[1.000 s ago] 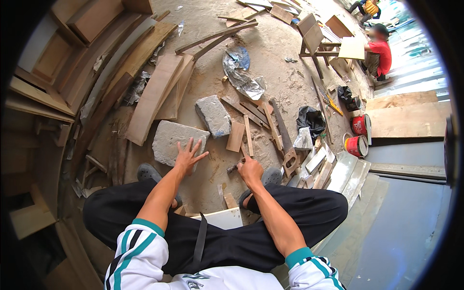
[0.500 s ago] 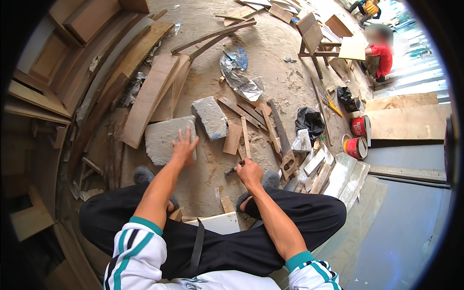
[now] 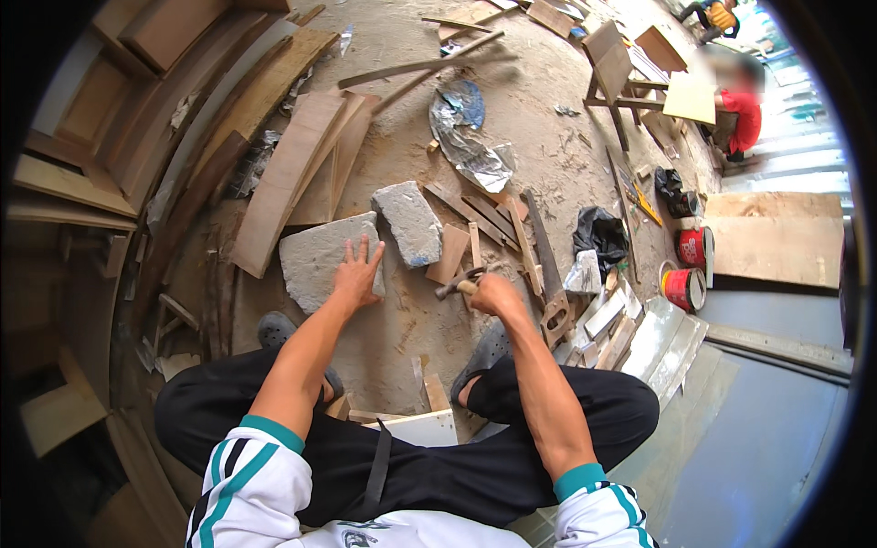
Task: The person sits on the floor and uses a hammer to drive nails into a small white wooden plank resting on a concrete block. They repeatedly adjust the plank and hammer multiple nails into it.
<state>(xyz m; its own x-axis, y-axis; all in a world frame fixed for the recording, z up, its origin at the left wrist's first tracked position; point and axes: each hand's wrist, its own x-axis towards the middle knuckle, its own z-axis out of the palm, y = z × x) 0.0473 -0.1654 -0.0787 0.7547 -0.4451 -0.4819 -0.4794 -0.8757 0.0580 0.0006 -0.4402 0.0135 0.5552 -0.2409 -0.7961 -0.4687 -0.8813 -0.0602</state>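
My left hand lies on the right side of a flat grey concrete block, its fingers spread. In my right hand is a hammer, gripped near its metal head, which points left above the ground. A second concrete block rests just beyond, to the right of the first. Past the hammer lie a small piece of wood and a thin stick. A handsaw lies to the right of my right hand, handle toward me.
Long boards lean at the left beside wooden cabinets. Crumpled plastic lies ahead. To the right are a black bag, red cans and metal sheets. Another person in a red shirt squats at the far right.
My right hand has shifted to the right and slightly up with the hammer, whose head now shows more clearly. My left hand stays at the block, its fingers slightly farther right. The whole view has shifted slightly.
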